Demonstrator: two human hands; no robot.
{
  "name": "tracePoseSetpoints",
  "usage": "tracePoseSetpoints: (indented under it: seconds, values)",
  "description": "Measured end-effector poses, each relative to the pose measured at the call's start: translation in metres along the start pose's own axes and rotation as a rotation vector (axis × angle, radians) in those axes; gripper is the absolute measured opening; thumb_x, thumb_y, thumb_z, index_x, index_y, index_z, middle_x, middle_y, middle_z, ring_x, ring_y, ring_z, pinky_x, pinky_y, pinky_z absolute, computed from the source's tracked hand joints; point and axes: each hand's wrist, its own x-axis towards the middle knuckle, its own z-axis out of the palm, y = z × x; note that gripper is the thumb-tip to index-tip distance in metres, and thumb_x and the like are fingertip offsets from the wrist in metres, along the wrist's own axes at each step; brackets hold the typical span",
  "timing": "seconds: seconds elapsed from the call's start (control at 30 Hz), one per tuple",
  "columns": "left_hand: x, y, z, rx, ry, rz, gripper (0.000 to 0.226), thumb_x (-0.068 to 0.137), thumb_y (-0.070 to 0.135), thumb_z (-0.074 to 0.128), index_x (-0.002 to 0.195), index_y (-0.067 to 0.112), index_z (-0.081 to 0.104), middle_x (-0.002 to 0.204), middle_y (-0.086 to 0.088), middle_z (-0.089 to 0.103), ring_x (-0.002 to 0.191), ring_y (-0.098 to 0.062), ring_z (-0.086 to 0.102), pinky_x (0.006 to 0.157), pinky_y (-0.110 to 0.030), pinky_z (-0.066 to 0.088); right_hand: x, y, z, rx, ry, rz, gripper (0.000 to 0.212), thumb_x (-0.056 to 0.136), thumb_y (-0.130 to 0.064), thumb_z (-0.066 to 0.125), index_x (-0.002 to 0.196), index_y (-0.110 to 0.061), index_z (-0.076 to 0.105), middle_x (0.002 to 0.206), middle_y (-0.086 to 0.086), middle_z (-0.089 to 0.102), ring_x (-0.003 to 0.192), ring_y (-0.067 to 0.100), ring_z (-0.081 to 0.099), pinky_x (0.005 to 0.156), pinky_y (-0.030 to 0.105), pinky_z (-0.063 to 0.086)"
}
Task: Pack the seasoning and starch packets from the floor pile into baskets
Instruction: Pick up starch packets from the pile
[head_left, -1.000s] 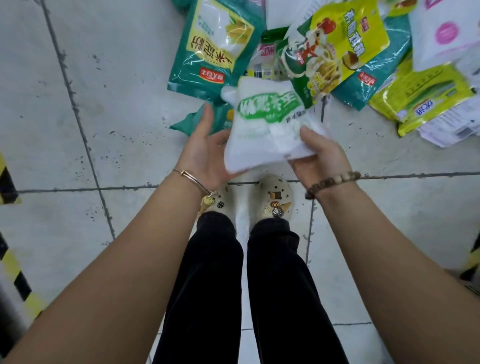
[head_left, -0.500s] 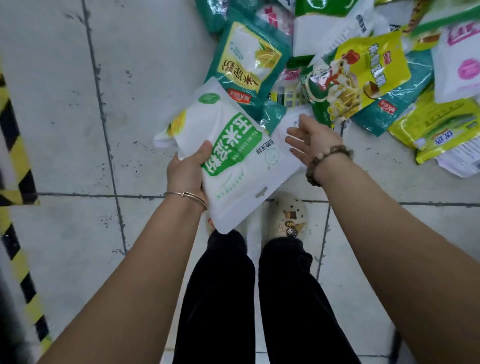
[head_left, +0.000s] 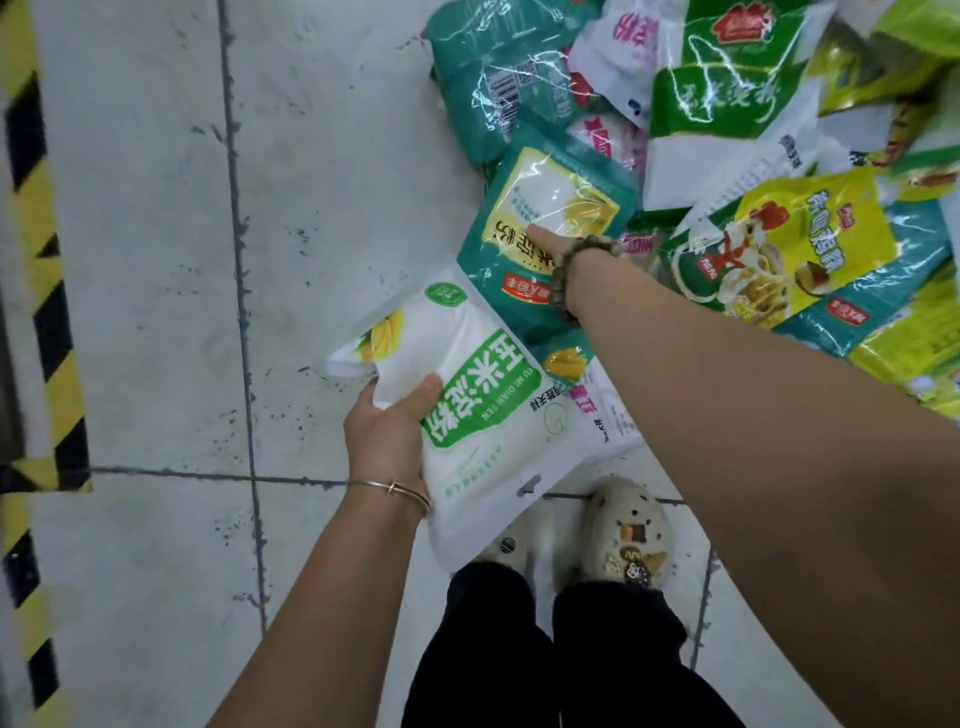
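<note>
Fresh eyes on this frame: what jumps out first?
The big white-and-green starch packet in the centre, gripped by the left hand. Above it the right hand reaches onto a teal packet at the near edge of the colourful pile filling the upper right. Yellow-and-black hazard tape runs down the left edge.

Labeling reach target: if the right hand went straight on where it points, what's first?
The teal packet with the yellow panel; the right hand looks at or nearly on it, depth unclear. The left hand holds the white starch packet.
</note>
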Motion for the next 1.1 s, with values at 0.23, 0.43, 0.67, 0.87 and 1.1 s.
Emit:
tracePoseSetpoints:
  seconds: [0.23, 0.43, 0.67, 0.87, 1.1]
  values:
    - [0.0, 0.01, -0.002, 0.036, -0.005, 0.007, 0.021, 0.084, 0.0, 0.064, 0.096, 0.016, 0.066, 0.097, -0.011, 0.07, 0.079, -0.025, 0.068, 0.074, -0.042, 0.057, -0.001, 0.025, -0.029, 0.131, 0.081, -0.111, 0.072, 0.07, -0.042, 0.078, 0.125, -0.005, 0.049, 0.118, 0.009, 0.059, 0.092, 0.026, 0.063, 0.078, 0.034, 0.056]
    - [-0.033, 0.029, 0.008, 0.156, -0.144, 0.076, 0.017, 0.086, 0.005, 0.063, 0.097, 0.017, 0.065, 0.098, -0.009, 0.07, 0.078, -0.021, 0.07, 0.073, -0.038, 0.058, -0.082, 0.071, -0.083, 0.092, 0.024, -0.3, 0.032, 0.078, -0.007, 0.073, 0.107, -0.005, 0.062, 0.099, 0.003, 0.067, 0.074, 0.01, 0.061, 0.051, 0.011, 0.048]
    - [-0.09, 0.042, 0.051, 0.311, -0.354, 0.209, 0.012, 0.094, 0.02, 0.055, 0.093, 0.015, 0.065, 0.085, 0.0, 0.073, 0.078, -0.017, 0.069, 0.078, -0.038, 0.058, -0.173, 0.146, -0.158, 0.361, 0.316, -0.375, 0.023, 0.08, -0.005, 0.07, 0.1, -0.016, 0.062, 0.095, 0.0, 0.066, 0.081, 0.013, 0.064, 0.071, 0.021, 0.055]
    - [-0.158, 0.028, 0.096, 0.402, -0.559, 0.169, 0.011, 0.092, 0.013, 0.058, 0.088, 0.011, 0.067, 0.089, -0.011, 0.071, 0.085, -0.027, 0.067, 0.083, -0.046, 0.056, -0.234, 0.221, -0.213, 0.608, 0.557, -0.409, 0.022, 0.081, -0.005, 0.069, 0.087, -0.024, 0.06, 0.087, -0.006, 0.068, 0.074, 0.008, 0.066, 0.073, 0.027, 0.056]
    - [-0.232, -0.032, 0.129, 0.624, -0.753, 0.284, 0.026, 0.086, 0.011, 0.065, 0.064, 0.02, 0.075, 0.078, -0.002, 0.07, 0.087, -0.026, 0.063, 0.093, -0.052, 0.049, -0.286, 0.324, -0.264, 0.85, 0.731, -0.429, 0.015, 0.09, -0.013, 0.061, 0.079, -0.024, 0.061, 0.063, -0.02, 0.068, 0.061, -0.002, 0.064, 0.065, 0.022, 0.054]
